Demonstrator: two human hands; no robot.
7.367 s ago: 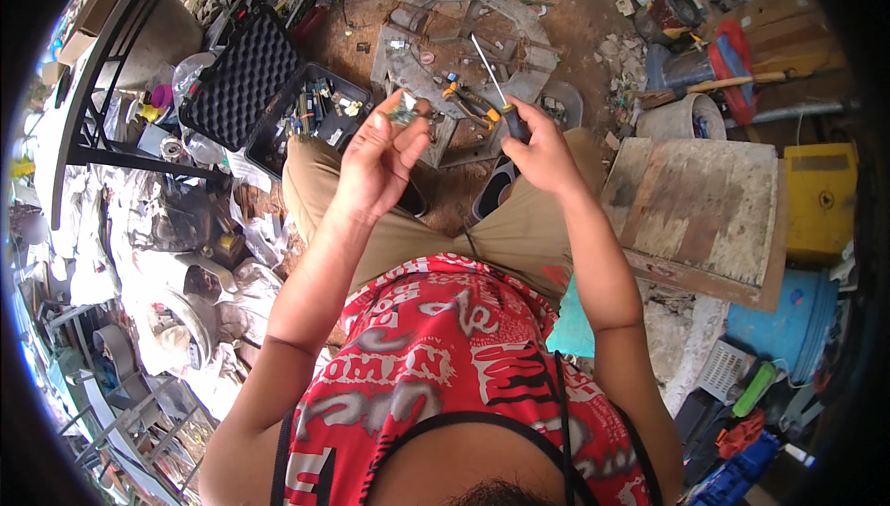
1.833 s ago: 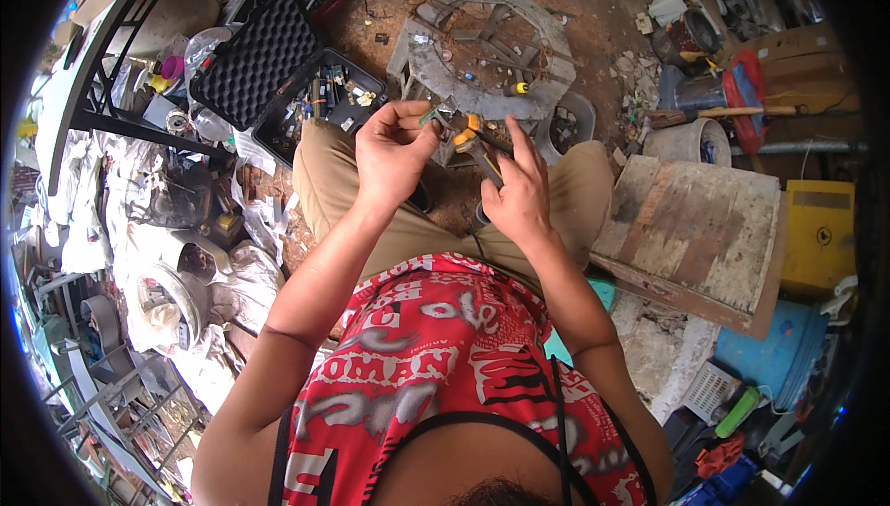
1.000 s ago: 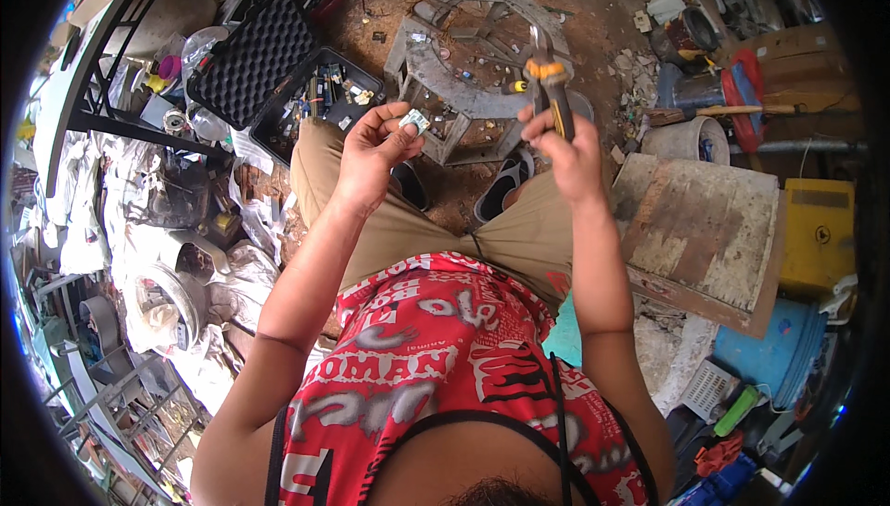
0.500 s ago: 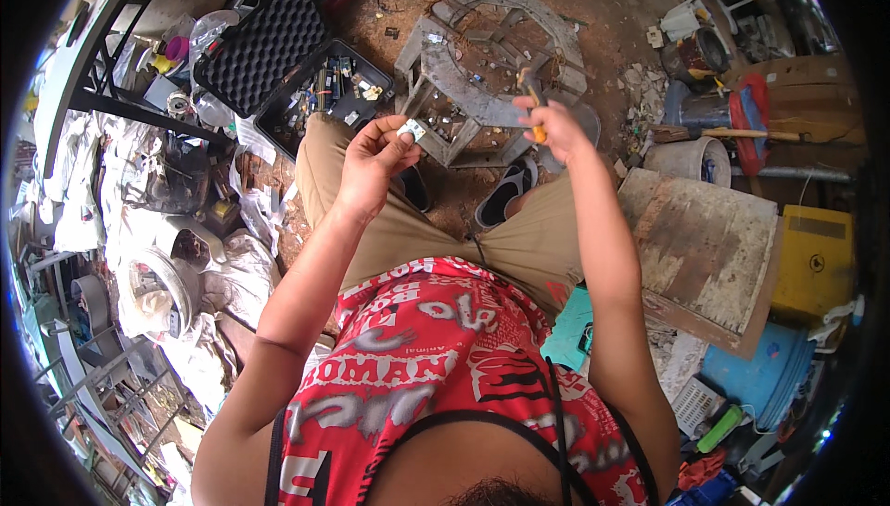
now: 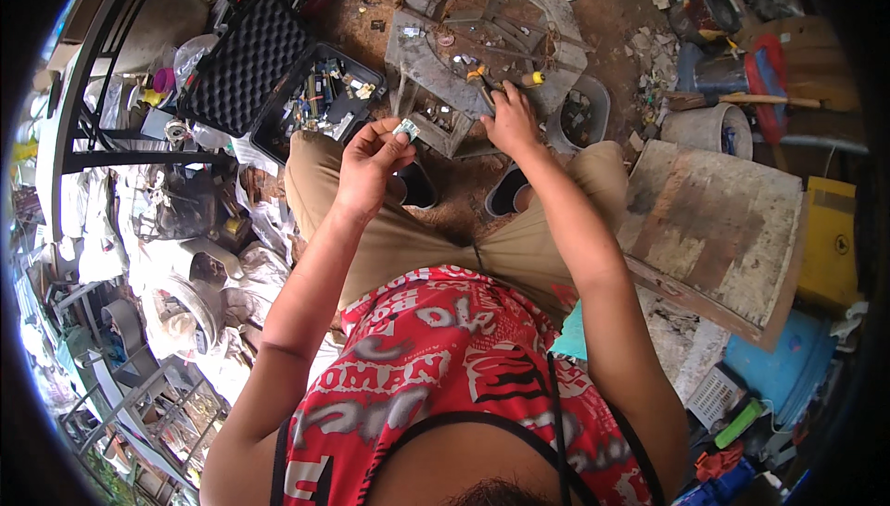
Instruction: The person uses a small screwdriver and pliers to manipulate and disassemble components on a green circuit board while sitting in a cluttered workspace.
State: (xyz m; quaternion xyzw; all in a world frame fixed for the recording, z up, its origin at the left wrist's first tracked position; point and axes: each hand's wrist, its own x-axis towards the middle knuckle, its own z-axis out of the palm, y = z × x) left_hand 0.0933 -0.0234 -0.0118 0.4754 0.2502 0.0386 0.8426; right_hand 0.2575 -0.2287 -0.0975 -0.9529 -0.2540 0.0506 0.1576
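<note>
Between the thumb and fingertips of my left hand point(image 5: 371, 158) is a small circuit board point(image 5: 406, 130), light-coloured with green patches, held up above the left knee. My right hand point(image 5: 513, 124) is stretched forward over the round grey stand point(image 5: 445, 80), its fingers extended and the thumb apart. At its fingertips lie a dark tool with an orange end point(image 5: 476, 74) and a tool with a yellow-tipped handle point(image 5: 533, 78). Whether the fingers touch either tool is hard to make out.
An open black case point(image 5: 357, 121) with foam lid and small electronic parts sits beyond my left knee. A grey bucket point(image 5: 584, 112) stands right of the stand. A worn wooden board point(image 5: 709, 228) is at my right, near a yellow case point(image 5: 827, 237). White sacks point(image 5: 250, 274) lie at left.
My right hand has moved forward and left, down to the stand. The orange-handled tool it held now appears laid on the stand. My left hand keeps the circuit board in nearly the same place.
</note>
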